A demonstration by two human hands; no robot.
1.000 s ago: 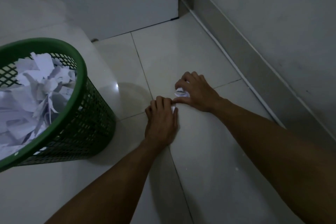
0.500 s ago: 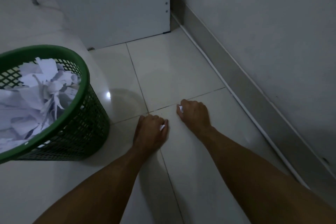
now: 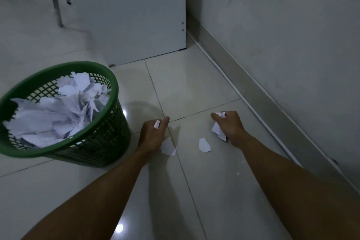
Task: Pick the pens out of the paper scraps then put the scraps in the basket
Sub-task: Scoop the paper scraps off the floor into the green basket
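Two hands are working low over the tiled floor (image 3: 204,84), each closed round white paper scraps. The left hand (image 3: 153,135) is gripping a small scrap that shows between thumb and curled fingers, and a larger torn piece (image 3: 168,149) is lying at its heel; whether that piece is held or only resting against the hand cannot be told. The right hand (image 3: 229,127) is clutching a crumpled wad (image 3: 219,126), with paper showing above and below the fist. One loose scrap (image 3: 204,145) is lying flat on the tile between the two hands, touching neither. The green mesh basket (image 3: 109,122) is standing just left of the left hand, already well filled with scraps (image 3: 58,111). No pens are in view.

Assessment: the scraps are judged very light, thin and limp, crushing without resistance and not fragile in any way that matters. Bunching them in the fist is the secure hold; loosely held pieces are likely to slip out in transit. The flat scrap on the glossy tile is likely to resist a straight pinch, so lifting it by a torn edge or sliding it first is advisable. Remaining work appears minor.
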